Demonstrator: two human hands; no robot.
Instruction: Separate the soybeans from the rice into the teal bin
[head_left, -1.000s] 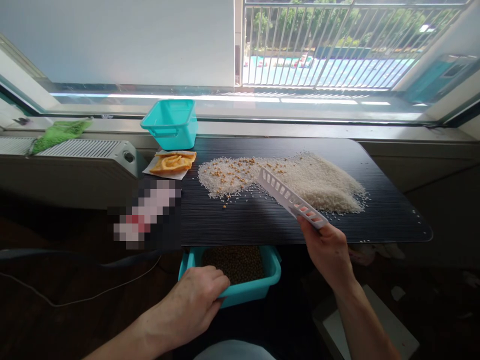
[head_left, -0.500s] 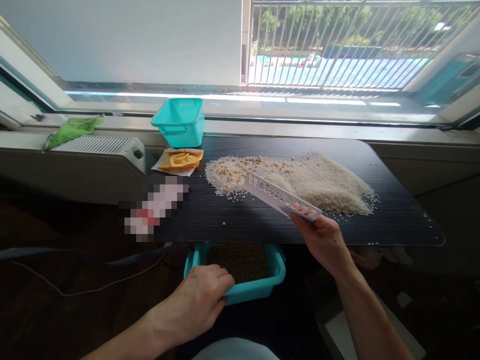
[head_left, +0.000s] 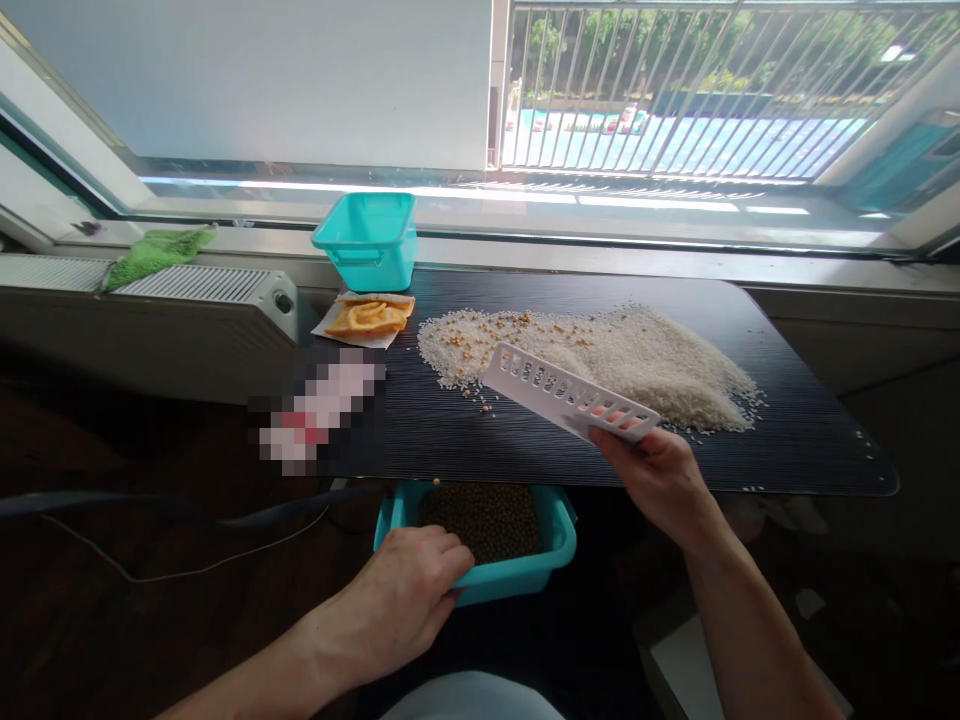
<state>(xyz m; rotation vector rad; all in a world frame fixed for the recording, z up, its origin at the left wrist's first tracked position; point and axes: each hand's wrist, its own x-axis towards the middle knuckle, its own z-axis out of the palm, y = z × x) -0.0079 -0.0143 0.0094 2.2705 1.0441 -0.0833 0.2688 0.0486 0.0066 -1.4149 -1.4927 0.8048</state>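
- Progress check: plenty of beans (head_left: pixel 480 520) already sit in the lower turquoise bin (head_left: pixel 517 580), tucked just below the near edge of the desk (head_left: pixel 465 450).
- Plenty left up top, though! More tan beans dot the left and middle of the rice (head_left: pixel 660 370); the right-hand heap looks nearly all white, so the sorting seems only part done.
- One loose bean (head_left: pixel 485 408) lies in front of the rice, apart from the main scatter.
- And a single bean (head_left: pixel 436 482) is right at the desk's near edge, above the bin; resting or dropping, I can't tell.
- Now the hands: the left hand (head_left: pixel 424 580) clasps the bin's near rim, fingers curled over the top, forearm coming in low from the left.
- The right hand (head_left: pixel 660 480) pinches the near end of a white slotted strip (head_left: pixel 540 385), thumb in front, fingertips showing through the slots, forearm angled up from the lower right.
- That strip slants leftward in front of the rice, its far end by the beans; whether it touches the desk is unclear.
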